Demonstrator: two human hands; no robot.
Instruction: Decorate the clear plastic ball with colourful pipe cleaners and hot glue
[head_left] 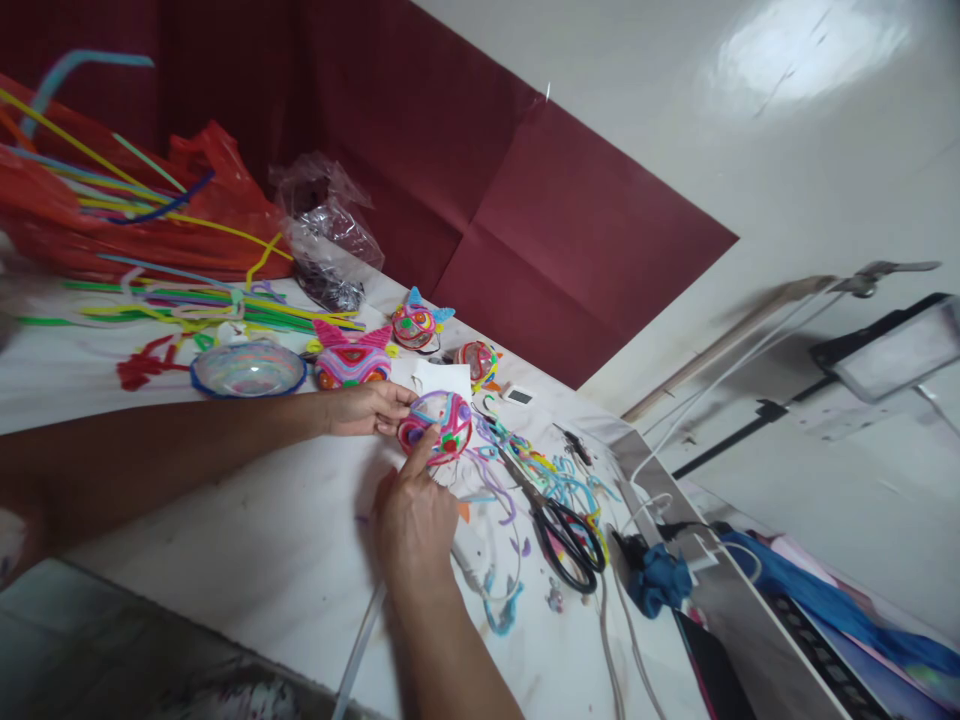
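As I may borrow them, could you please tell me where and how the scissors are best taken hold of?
Probably by the black handle loops, coming from the lower right of the view: they lie at that end, while the blades point to the upper left, beside loose coloured strips.

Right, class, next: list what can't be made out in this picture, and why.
Head view, hidden: part of the round craft piece, behind the fingers of the left hand and right hand.
Head view, cut off: the far side of the red bag, by the left edge.
Head view, too small: any reading on the white gadget's display.
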